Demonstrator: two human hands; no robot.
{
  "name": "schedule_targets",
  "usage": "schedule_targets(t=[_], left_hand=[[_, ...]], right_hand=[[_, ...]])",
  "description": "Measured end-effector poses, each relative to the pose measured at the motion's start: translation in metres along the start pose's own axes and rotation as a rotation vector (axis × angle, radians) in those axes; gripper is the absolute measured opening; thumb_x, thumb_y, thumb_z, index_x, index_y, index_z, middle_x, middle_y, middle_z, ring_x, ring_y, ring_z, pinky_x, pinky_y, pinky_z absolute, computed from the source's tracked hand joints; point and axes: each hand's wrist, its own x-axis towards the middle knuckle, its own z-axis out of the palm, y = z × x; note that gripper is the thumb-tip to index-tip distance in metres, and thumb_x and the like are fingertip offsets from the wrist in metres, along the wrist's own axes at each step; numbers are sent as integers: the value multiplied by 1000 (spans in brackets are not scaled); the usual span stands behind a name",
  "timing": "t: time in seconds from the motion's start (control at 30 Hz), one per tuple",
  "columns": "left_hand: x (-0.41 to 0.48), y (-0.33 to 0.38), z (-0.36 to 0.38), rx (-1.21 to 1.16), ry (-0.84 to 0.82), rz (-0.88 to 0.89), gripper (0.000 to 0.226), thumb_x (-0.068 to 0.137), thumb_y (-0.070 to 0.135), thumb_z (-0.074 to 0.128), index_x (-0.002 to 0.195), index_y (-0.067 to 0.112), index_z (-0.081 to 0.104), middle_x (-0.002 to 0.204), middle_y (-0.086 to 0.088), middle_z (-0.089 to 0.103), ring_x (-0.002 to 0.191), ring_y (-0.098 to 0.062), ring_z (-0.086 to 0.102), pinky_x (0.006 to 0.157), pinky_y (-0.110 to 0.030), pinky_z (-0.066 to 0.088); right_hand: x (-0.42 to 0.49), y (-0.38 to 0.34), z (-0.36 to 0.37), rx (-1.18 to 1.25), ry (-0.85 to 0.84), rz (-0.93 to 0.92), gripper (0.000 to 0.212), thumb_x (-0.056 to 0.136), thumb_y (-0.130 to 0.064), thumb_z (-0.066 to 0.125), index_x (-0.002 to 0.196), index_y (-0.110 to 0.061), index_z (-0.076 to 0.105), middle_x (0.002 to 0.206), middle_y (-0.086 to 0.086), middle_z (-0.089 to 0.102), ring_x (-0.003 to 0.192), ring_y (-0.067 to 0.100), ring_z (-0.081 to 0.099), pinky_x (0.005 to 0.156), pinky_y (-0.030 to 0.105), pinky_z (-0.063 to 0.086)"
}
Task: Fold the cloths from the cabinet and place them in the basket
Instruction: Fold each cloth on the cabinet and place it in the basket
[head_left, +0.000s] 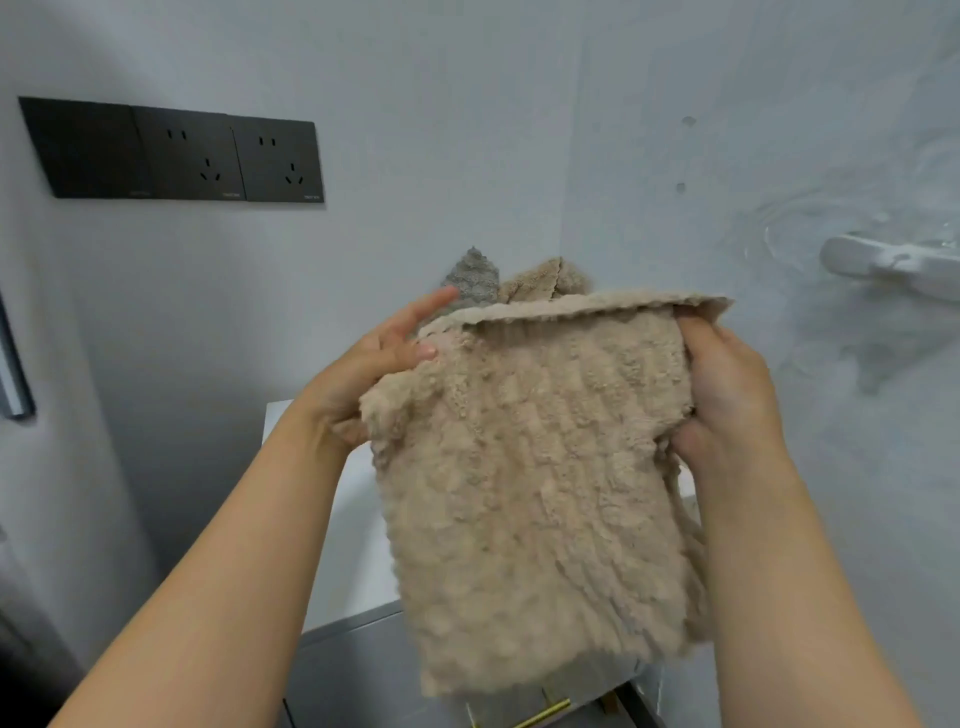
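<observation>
Between them, left hand (387, 353) and right hand (727, 395) grip beige cloth (530, 493).

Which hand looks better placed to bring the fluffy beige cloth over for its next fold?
Probably the right hand: its fingers curl round the right edge of the fluffy beige cloth, ready to swing it across. The left hand only pinches the top corner, fingers mostly straight.

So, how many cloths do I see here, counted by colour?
Beige cloths: 2, the held cloth between the left hand and right hand, and a rear beige cloth, apparently separate.
Grey cloths: 1, the grey cloth.
Total: 3.
</observation>
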Motion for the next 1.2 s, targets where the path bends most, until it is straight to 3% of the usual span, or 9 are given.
schedule_targets(t=[0.1, 0.2, 0.3, 0.43, 0.57, 0.63, 0.77, 1.0, 1.2], left_hand=[[6, -10, -3, 158, 371, 36, 59, 76, -4, 65, 129, 17, 53, 85, -5, 67, 65, -10, 66, 62, -22, 56], [14, -34, -23, 1088, 785, 39, 60, 82, -2, 61, 137, 16, 46, 117, -2, 53, 101, -18, 56, 83, -27, 46], [15, -59, -42, 1735, 584, -8, 54, 82, 6, 59, 134, 18, 48, 134, -9, 43, 121, -29, 39, 94, -38, 39], [17, -64, -35, 1551, 117, -207, 30, 90, 27, 60, 120, 24, 59, 124, 2, 58, 110, -15, 54, 87, -26, 43], [17, -79, -27, 1590, -294, -610, 80, 90, 58, 47, 152, 24, 9, 157, -1, 20, 142, -20, 26, 115, -36, 24], [18, -95, -29, 1747, -304, -658, 84, 90, 65, 36, 151, 28, -7, 160, -2, -7, 147, -21, -3, 119, -48, 5], [15, -120, -34, 1795, -83, -469, 68, 94, 63, 22, 151, 34, -1, 160, 1, -10, 146, -19, -12, 114, -59, -5], [17, -114, -18, 2053, 84, 70, 41, 90, 43, 54, 125, 21, 50, 126, -4, 45, 114, -23, 43, 90, -35, 38], [-3, -103, 10, 1916, 8, 84, 33, 98, 39, 42, 114, 16, 59, 106, -1, 57, 92, -17, 54, 78, -34, 51]], right_hand=[[13, 21, -13, -96, 157, 23, 10, 78, -10, 67, 69, -8, 64, 68, 9, 63, 69, 20, 60, 65, 39, 50], [23, 59, -25, -435, 304, 1, 27, 78, -16, 65, 104, -8, 64, 95, 8, 65, 87, 20, 61, 84, 41, 52], [17, 87, -29, -933, 168, -17, 63, 87, -6, 54, 145, -11, 30, 146, 12, 36, 129, 28, 41, 106, 39, 37], [2, 93, -16, -1196, -130, -200, 45, 88, 0, 46, 130, -16, 50, 125, 6, 54, 108, 24, 54, 88, 37, 47], [-17, 104, -8, -1410, -787, 19, 40, 95, -28, 49, 135, -21, 49, 135, 1, 53, 121, 20, 50, 103, 35, 38], [-19, 115, -8, -1619, -876, 53, 47, 98, -35, 43, 143, -25, 37, 148, 0, 39, 135, 22, 36, 113, 48, 21], [-19, 130, -12, -1685, -741, -67, 47, 101, -36, 30, 147, -25, 30, 158, -2, 20, 145, 21, 16, 114, 55, 4], [-23, 127, -21, -1558, -496, -192, 45, 95, -29, 47, 137, -14, 43, 141, 7, 42, 131, 27, 36, 111, 44, 26], [-42, 112, -39, -940, 114, -73, 25, 89, -10, 50, 114, -12, 51, 122, 2, 38, 104, 18, 46, 82, 26, 36]])
